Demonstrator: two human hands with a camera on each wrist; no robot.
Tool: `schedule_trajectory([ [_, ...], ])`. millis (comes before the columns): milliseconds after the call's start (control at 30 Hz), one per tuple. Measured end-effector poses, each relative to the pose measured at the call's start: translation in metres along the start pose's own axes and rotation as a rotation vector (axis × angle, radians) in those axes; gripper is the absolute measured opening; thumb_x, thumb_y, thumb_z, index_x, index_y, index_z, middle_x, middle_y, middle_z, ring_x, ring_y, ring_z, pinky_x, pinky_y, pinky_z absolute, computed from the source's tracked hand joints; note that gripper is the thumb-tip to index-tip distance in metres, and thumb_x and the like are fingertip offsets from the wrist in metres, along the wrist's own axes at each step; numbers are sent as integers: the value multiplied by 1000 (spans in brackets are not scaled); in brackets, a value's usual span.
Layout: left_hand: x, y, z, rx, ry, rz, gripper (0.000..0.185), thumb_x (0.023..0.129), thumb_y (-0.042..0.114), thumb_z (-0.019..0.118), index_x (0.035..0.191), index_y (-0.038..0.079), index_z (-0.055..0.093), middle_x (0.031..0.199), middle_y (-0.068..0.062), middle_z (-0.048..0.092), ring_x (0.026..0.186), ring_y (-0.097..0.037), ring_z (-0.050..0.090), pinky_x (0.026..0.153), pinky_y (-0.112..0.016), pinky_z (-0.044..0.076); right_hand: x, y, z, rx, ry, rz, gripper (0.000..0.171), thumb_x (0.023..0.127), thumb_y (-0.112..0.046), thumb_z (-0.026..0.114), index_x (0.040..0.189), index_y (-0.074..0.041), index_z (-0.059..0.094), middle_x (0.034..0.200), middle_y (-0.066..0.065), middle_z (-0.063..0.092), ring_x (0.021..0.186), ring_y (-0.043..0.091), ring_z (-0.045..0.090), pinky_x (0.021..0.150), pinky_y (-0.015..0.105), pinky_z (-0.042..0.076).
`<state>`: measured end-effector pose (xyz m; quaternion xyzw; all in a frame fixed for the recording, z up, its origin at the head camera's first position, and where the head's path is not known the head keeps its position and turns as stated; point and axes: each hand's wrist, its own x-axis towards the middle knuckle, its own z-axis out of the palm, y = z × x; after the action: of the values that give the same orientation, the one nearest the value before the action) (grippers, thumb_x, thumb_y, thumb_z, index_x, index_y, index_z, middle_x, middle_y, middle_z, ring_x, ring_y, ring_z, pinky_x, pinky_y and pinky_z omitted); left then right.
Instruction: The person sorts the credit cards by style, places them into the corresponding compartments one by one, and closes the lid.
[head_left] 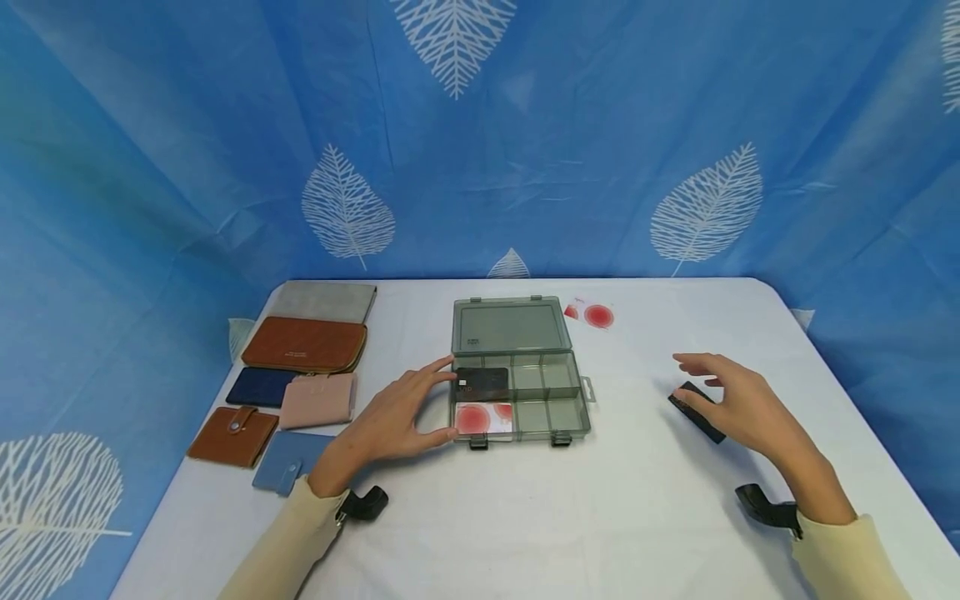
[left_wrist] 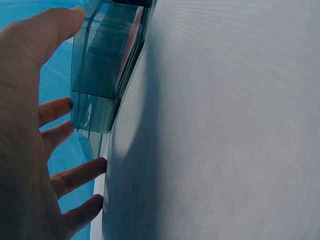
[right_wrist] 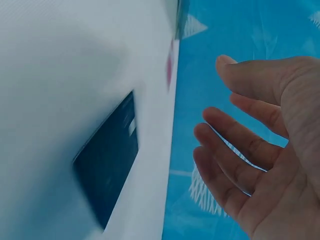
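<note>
Left hand (head_left: 397, 421) and right hand (head_left: 742, 412) released, divided box (head_left: 532, 417) with black card (head_left: 483, 385) and red-patterned card (head_left: 486, 418) inside

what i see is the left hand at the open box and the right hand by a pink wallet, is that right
Not quite: the right hand is by a black card, as the head view shows. The left hand is indeed at the open box.
</note>
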<state>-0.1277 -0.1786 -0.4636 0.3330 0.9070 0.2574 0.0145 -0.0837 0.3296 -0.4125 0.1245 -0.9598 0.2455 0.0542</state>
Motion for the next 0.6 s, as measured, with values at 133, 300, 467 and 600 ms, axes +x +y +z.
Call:
schedule_trajectory([
  [133,-1,0,-1,-4,2,-2,86,92,56,78,162,14,48,177,2,30,149,-34,50,115,-65,43,-13,11,0,-15,1,51,60,93,-12,85,146,2,60,131,32,69,114,54,66,90,69,55],
  [300,-1,1,-2,-7,5,2,86,93,57,77,162,15,49,177,2,30,148,-34,50,114,-65,44,-24,21,0,-25,-17,100,63,91,-16,87,144,4,60,131,35,67,115,58,64,91,70,53],
  [467,0,1,-2,-6,8,3,86,92,57,78,162,15,49,177,2,30,147,-34,51,113,-65,45,-32,29,-1,-36,-99,182,68,92,-21,87,147,5,57,135,37,63,119,61,60,93,72,50],
  [600,1,1,0,-11,6,12,86,93,57,78,161,14,48,176,1,31,147,-34,51,112,-64,46,-38,33,-1,-60,-160,232,76,90,-26,89,149,5,54,136,38,62,123,61,56,96,75,46],
])
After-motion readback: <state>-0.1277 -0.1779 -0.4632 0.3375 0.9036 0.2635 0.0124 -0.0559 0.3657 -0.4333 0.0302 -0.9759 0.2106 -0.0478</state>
